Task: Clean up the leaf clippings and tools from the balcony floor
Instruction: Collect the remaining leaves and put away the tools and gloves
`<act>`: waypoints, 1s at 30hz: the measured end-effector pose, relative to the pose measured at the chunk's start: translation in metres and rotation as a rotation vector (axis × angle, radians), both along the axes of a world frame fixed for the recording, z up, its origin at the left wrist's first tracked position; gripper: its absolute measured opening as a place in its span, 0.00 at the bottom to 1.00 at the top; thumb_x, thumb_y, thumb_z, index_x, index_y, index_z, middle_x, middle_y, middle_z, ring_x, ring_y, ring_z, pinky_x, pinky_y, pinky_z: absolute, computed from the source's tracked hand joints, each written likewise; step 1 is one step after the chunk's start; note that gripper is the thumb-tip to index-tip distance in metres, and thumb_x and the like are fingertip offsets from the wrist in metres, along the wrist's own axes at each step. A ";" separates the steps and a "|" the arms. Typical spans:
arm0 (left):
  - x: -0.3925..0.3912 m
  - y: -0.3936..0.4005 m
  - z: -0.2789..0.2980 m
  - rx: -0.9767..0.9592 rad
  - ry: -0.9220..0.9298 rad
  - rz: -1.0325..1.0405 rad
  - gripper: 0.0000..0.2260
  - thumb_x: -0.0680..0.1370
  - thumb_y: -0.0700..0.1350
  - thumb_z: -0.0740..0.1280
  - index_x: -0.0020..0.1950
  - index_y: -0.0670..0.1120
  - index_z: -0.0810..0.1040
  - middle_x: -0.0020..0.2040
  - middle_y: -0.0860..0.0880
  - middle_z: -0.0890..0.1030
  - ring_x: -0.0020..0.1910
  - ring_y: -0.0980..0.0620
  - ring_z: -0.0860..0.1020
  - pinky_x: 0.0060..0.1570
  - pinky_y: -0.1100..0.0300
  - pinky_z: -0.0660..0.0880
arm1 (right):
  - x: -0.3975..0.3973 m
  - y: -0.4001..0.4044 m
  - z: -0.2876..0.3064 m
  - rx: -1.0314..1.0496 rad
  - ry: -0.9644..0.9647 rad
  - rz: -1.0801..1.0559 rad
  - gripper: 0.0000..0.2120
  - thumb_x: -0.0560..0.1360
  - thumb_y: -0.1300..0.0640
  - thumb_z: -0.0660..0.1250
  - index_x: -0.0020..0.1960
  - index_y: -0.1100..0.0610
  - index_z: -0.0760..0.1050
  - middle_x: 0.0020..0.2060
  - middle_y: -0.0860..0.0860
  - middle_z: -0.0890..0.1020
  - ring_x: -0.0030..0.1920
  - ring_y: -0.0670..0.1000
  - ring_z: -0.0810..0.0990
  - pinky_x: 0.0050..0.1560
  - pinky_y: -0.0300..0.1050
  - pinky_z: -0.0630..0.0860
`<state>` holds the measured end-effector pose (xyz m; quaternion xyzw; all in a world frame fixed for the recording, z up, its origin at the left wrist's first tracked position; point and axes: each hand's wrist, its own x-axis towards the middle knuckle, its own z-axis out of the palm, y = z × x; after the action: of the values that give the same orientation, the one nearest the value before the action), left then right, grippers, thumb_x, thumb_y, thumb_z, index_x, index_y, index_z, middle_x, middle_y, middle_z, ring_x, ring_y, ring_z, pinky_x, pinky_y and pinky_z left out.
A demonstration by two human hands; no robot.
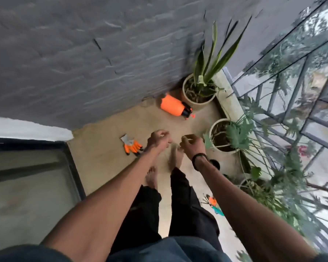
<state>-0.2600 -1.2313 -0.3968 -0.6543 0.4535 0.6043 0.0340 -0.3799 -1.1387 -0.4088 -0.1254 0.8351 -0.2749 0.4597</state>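
Orange-fingered gloves [132, 145] are seen left of centre on bare floor [106, 154] between wall and pots; left hand [158, 139] and right hand [192, 144] are loosely curled, contents indiscernible

Soft, even daylight, no hard shadows; motion blur smears the whole frame, with wide-angle bending at edges.

The person wears black trousers [187, 208], a dark blue-grey top [170, 250] with short sleeves that leave both forearms bare, a black band [198, 157] on the wrist just behind the right hand's fingers [187, 138], and no shoes.
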 end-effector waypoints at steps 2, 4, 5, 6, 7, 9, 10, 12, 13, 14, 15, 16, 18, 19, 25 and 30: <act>-0.028 -0.028 -0.024 -0.001 -0.010 0.012 0.05 0.78 0.51 0.67 0.48 0.51 0.78 0.37 0.50 0.84 0.31 0.52 0.78 0.28 0.65 0.66 | -0.024 -0.032 -0.023 0.022 0.010 0.049 0.07 0.75 0.50 0.67 0.49 0.52 0.79 0.42 0.54 0.87 0.44 0.56 0.86 0.51 0.56 0.83; -0.052 -0.052 -0.056 -0.007 -0.014 0.028 0.06 0.80 0.50 0.66 0.51 0.49 0.80 0.37 0.50 0.84 0.28 0.54 0.76 0.26 0.66 0.64 | -0.047 -0.059 -0.061 0.057 -0.003 0.081 0.11 0.73 0.48 0.66 0.50 0.53 0.80 0.41 0.53 0.87 0.43 0.56 0.86 0.49 0.56 0.83; -0.064 -0.062 -0.077 0.002 -0.002 0.022 0.07 0.81 0.50 0.65 0.53 0.49 0.80 0.39 0.49 0.84 0.28 0.54 0.76 0.26 0.65 0.64 | -0.059 -0.071 -0.085 0.075 -0.006 0.089 0.11 0.72 0.48 0.66 0.50 0.52 0.80 0.40 0.53 0.87 0.42 0.57 0.86 0.49 0.56 0.84; -0.077 -0.071 -0.100 0.014 0.006 0.022 0.08 0.81 0.51 0.65 0.55 0.48 0.80 0.40 0.49 0.84 0.28 0.54 0.76 0.27 0.65 0.65 | -0.071 -0.082 -0.116 0.088 -0.010 0.091 0.12 0.70 0.46 0.65 0.48 0.51 0.80 0.40 0.53 0.87 0.43 0.57 0.86 0.49 0.57 0.83; -0.087 -0.077 -0.119 0.026 0.006 0.026 0.08 0.81 0.51 0.65 0.55 0.49 0.80 0.41 0.49 0.85 0.29 0.54 0.77 0.27 0.65 0.66 | -0.082 -0.091 -0.144 0.106 -0.006 0.081 0.14 0.68 0.43 0.65 0.47 0.51 0.79 0.41 0.53 0.87 0.44 0.58 0.86 0.50 0.58 0.83; -0.102 -0.087 -0.156 0.068 -0.009 0.029 0.06 0.81 0.52 0.65 0.53 0.51 0.78 0.43 0.48 0.85 0.31 0.53 0.78 0.29 0.64 0.69 | -0.101 -0.104 -0.198 0.153 0.008 0.077 0.18 0.63 0.40 0.63 0.45 0.51 0.80 0.42 0.54 0.87 0.46 0.59 0.86 0.51 0.58 0.83; -0.109 -0.093 -0.176 0.085 -0.012 0.028 0.06 0.81 0.52 0.65 0.52 0.52 0.77 0.44 0.48 0.85 0.32 0.53 0.79 0.31 0.63 0.71 | -0.111 -0.110 -0.225 0.176 0.017 0.091 0.18 0.65 0.41 0.63 0.46 0.51 0.80 0.42 0.55 0.87 0.47 0.59 0.86 0.52 0.58 0.83; -0.120 -0.105 -0.216 0.112 -0.003 0.028 0.07 0.81 0.52 0.66 0.54 0.51 0.79 0.44 0.48 0.86 0.33 0.52 0.79 0.33 0.61 0.72 | -0.126 -0.129 -0.252 0.218 0.056 0.126 0.13 0.71 0.47 0.66 0.48 0.53 0.82 0.44 0.57 0.87 0.49 0.60 0.85 0.53 0.53 0.82; -0.122 -0.110 -0.232 0.114 0.002 0.034 0.08 0.81 0.52 0.66 0.56 0.51 0.79 0.45 0.47 0.86 0.34 0.52 0.79 0.34 0.61 0.72 | -0.135 -0.137 -0.268 0.232 0.085 0.163 0.12 0.74 0.51 0.66 0.50 0.55 0.83 0.46 0.58 0.87 0.51 0.61 0.84 0.52 0.49 0.80; -0.124 -0.116 -0.245 0.113 0.007 0.039 0.09 0.80 0.51 0.66 0.58 0.51 0.80 0.45 0.47 0.86 0.35 0.52 0.80 0.34 0.62 0.72 | -0.144 -0.145 -0.282 0.248 0.110 0.217 0.12 0.76 0.53 0.65 0.52 0.58 0.83 0.49 0.60 0.86 0.54 0.61 0.83 0.51 0.47 0.78; -0.125 -0.121 -0.259 0.113 0.016 0.046 0.09 0.81 0.51 0.66 0.59 0.51 0.80 0.46 0.47 0.86 0.36 0.52 0.80 0.34 0.62 0.73 | -0.154 -0.152 -0.299 0.263 0.133 0.267 0.13 0.78 0.55 0.64 0.55 0.60 0.83 0.53 0.61 0.85 0.56 0.62 0.82 0.51 0.47 0.76; -0.126 -0.128 -0.276 0.113 0.021 0.052 0.09 0.81 0.51 0.66 0.59 0.51 0.79 0.46 0.48 0.87 0.38 0.52 0.81 0.34 0.62 0.73 | -0.163 -0.160 -0.319 0.266 0.158 0.296 0.15 0.79 0.55 0.63 0.58 0.62 0.82 0.56 0.62 0.84 0.58 0.62 0.81 0.52 0.48 0.76; -0.125 -0.138 -0.302 0.114 0.025 0.067 0.10 0.80 0.51 0.66 0.59 0.51 0.80 0.46 0.49 0.87 0.38 0.53 0.82 0.35 0.63 0.74 | -0.178 -0.170 -0.353 0.248 0.188 0.283 0.15 0.78 0.56 0.66 0.58 0.63 0.82 0.57 0.62 0.83 0.59 0.63 0.80 0.54 0.50 0.76; -0.124 -0.143 -0.318 0.113 0.026 0.066 0.10 0.80 0.52 0.67 0.59 0.51 0.80 0.46 0.49 0.87 0.39 0.53 0.82 0.36 0.62 0.75 | -0.186 -0.175 -0.371 0.234 0.208 0.259 0.14 0.78 0.56 0.67 0.58 0.64 0.82 0.56 0.63 0.84 0.59 0.63 0.80 0.56 0.52 0.76; -0.118 -0.160 -0.386 0.112 0.014 0.053 0.09 0.81 0.52 0.66 0.59 0.52 0.80 0.46 0.50 0.87 0.45 0.51 0.85 0.39 0.61 0.77 | -0.207 -0.203 -0.444 0.312 0.211 0.236 0.20 0.78 0.59 0.68 0.69 0.62 0.75 0.65 0.62 0.78 0.66 0.62 0.75 0.64 0.51 0.72; -0.112 -0.155 -0.417 0.138 0.018 0.052 0.10 0.80 0.53 0.67 0.57 0.51 0.81 0.45 0.50 0.87 0.40 0.51 0.83 0.44 0.58 0.78 | -0.203 -0.205 -0.477 0.321 0.269 0.242 0.16 0.75 0.62 0.66 0.62 0.63 0.77 0.60 0.65 0.80 0.62 0.65 0.77 0.59 0.54 0.75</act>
<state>-0.3725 -1.3863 -0.8135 -0.6564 0.3941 0.6406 0.0593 -0.5831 -1.3433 -0.8853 -0.1855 0.9007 -0.0622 0.3879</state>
